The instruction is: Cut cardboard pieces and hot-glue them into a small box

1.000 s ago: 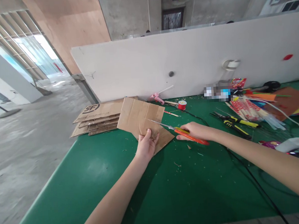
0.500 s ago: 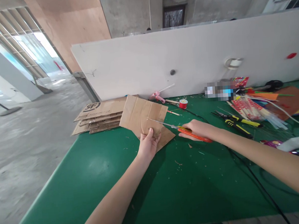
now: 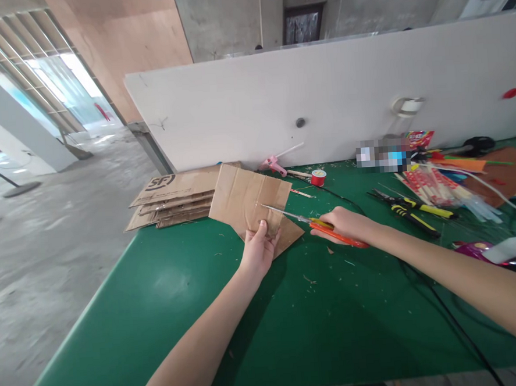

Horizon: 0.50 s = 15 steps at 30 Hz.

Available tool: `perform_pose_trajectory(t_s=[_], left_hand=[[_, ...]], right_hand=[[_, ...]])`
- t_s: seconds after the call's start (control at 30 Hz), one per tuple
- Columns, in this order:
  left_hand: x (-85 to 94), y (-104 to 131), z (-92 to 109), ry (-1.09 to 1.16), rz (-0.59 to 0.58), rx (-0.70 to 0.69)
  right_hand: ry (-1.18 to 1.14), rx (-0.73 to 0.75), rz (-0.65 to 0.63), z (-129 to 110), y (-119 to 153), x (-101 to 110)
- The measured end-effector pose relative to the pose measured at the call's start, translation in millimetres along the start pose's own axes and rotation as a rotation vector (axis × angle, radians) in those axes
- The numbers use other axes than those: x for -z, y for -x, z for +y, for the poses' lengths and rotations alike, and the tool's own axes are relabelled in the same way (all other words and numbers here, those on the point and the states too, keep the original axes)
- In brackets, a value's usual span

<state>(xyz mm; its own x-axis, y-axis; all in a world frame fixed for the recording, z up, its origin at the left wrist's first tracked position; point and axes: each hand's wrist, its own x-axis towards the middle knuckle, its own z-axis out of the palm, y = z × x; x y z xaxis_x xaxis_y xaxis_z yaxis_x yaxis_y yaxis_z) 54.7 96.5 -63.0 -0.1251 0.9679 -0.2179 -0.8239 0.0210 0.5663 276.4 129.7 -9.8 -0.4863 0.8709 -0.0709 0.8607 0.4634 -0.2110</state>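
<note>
A piece of brown cardboard (image 3: 249, 196) is held over the green table by my left hand (image 3: 260, 248), its thumb on top and the fingers at the lower edge. My right hand (image 3: 343, 225) grips the handles of orange scissors (image 3: 346, 240) just right of the cardboard. The thin blades reach left across the cardboard, their tips near its middle above my left thumb. A pointed corner of cardboard sticks out at the lower right, below the blades.
Flat cardboard (image 3: 179, 192) is stacked at the back left of the green table (image 3: 168, 303). Along the back lie a pink glue gun (image 3: 274, 164) and a red spool (image 3: 318, 177). Yellow-black pliers (image 3: 410, 210), sticks and coloured sheets lie right. A black cable (image 3: 449, 309) crosses the right side.
The view has shifted slightly, so most things appear a little further right. Both hands keep their holds, and the scissors stay at nearly the same place on the cardboard.
</note>
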Motion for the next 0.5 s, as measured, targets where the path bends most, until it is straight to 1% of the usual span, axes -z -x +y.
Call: perform_pose_trajectory(t_s=[0.2, 0.27, 0.37, 0.43, 0.5], left_hand=[[-1.8, 2, 1, 0.017, -0.040, -0.007], [-2.3, 3, 1, 0.017, -0.043, -0.002], [-3.3, 4, 3, 0.009, -0.063, 0.005], [-3.8, 5, 3, 0.001, -0.088, 0.010], [-4.0, 6, 3, 0.003, -0.085, 0.012]], right_hand=[[-0.012, -0.059, -0.044, 5, -3, -3], [-0.035, -0.036, -0.053, 8, -2, -7], [-0.134, 0.021, -0.052, 9, 1, -15], [-0.197, 0.023, -0.058, 8, 4, -18], [-0.242, 0.015, -0.070, 8, 7, -18]])
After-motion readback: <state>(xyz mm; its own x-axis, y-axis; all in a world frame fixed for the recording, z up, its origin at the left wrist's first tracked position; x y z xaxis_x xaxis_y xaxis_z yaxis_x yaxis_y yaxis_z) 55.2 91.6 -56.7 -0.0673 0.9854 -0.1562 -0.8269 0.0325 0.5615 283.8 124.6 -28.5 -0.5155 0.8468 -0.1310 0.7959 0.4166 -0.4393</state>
